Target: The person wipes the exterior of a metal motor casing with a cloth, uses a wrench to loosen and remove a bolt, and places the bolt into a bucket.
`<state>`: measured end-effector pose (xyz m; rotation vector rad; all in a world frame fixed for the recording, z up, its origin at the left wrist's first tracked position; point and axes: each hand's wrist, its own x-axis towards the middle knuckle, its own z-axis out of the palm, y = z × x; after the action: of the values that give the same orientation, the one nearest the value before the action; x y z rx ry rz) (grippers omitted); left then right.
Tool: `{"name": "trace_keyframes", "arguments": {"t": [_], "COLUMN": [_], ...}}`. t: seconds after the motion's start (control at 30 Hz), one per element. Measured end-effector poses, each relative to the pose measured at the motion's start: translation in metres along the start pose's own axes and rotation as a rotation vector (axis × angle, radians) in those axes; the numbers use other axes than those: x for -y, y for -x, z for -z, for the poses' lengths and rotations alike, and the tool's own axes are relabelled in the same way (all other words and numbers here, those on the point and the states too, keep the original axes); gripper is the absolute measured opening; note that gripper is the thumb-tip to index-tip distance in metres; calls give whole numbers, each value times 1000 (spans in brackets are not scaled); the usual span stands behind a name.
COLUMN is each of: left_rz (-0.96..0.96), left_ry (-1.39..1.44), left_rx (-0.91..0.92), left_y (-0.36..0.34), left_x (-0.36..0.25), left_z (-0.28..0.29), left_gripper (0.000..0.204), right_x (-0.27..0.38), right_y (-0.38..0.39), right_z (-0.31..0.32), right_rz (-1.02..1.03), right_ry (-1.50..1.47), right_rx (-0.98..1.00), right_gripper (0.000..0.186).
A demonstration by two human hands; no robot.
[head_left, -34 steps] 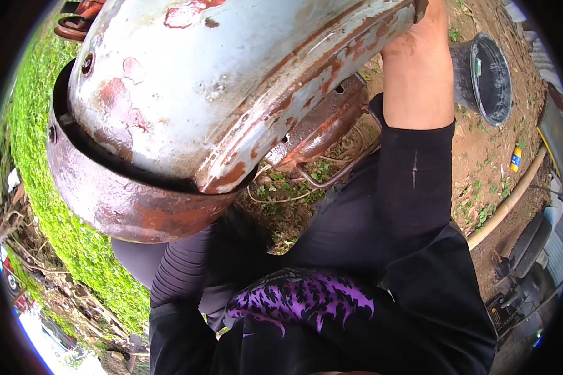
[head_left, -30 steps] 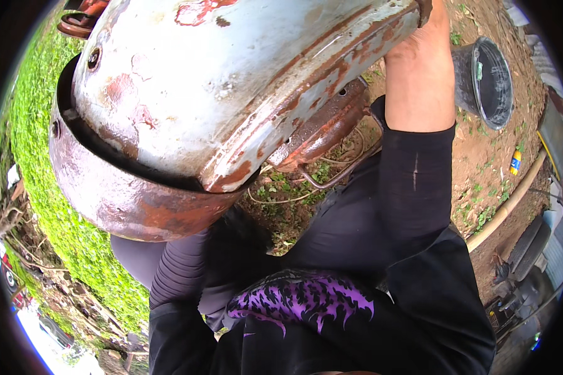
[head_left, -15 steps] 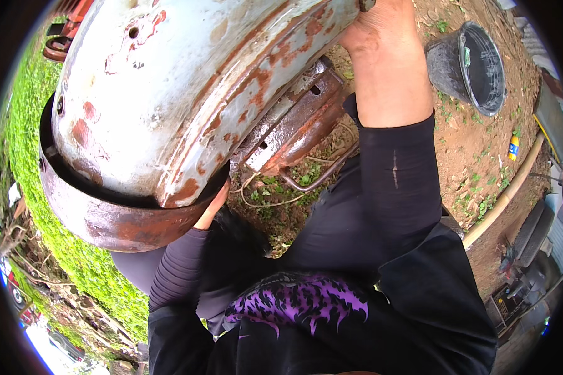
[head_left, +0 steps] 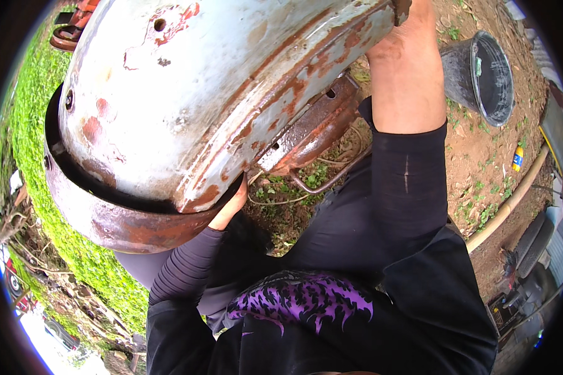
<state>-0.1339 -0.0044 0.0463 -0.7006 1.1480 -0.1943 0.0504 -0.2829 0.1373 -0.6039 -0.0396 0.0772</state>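
Observation:
A large curved metal fender (head_left: 187, 94), pale grey paint worn through to rust, fills the upper left, tilted and lifted off the ground. Around its near lower end sits a rusty brown curved metal piece (head_left: 137, 230), with a dark gap between the two. Below the near right end of that piece, my left hand (head_left: 233, 207) grips its edge, fingers mostly hidden behind the metal. Higher up, my right hand (head_left: 406, 47) holds the fender's right edge; its fingers are out of sight under the metal.
Beneath the fender is a rusty metal frame (head_left: 322, 128) with a bent rod (head_left: 313, 187). A black bucket (head_left: 472, 78) stands on the dirt at right, with a small yellow bottle (head_left: 518, 159) and a long pole (head_left: 510, 201) nearby. Grass (head_left: 37, 169) covers the left.
Both hands have shifted right with the fender and the rusty piece, which stay nested together. The view has also moved a little.

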Motion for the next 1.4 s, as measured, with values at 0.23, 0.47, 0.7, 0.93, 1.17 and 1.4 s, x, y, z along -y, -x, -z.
{"name": "trace_keyframes", "arguments": {"t": [0.23,0.47,0.7,0.93,1.17,1.4], "left_rz": [-49,115,50,5,85,237], "left_ry": [-229,-215,-104,-46,-220,-90], "left_rx": [103,191,242,118,64,63], "left_y": [-5,-5,-9,-4,1,-7], "left_x": [-27,-50,-45,-5,-8,-41], "left_z": [2,17,13,-10,-2,7], "left_gripper": [44,46,50,46,42,44], "right_x": [-6,-6,-6,-4,-5,-6], "right_y": [-4,-7,-5,-2,-2,-3], "right_z": [16,15,13,10,11,8], "right_rz": [85,91,83,81,86,86], "right_ry": [67,62,58,70,71,79], "right_rx": [50,61,55,49,32,20], "right_gripper": [20,24,28,31,35,39]}}
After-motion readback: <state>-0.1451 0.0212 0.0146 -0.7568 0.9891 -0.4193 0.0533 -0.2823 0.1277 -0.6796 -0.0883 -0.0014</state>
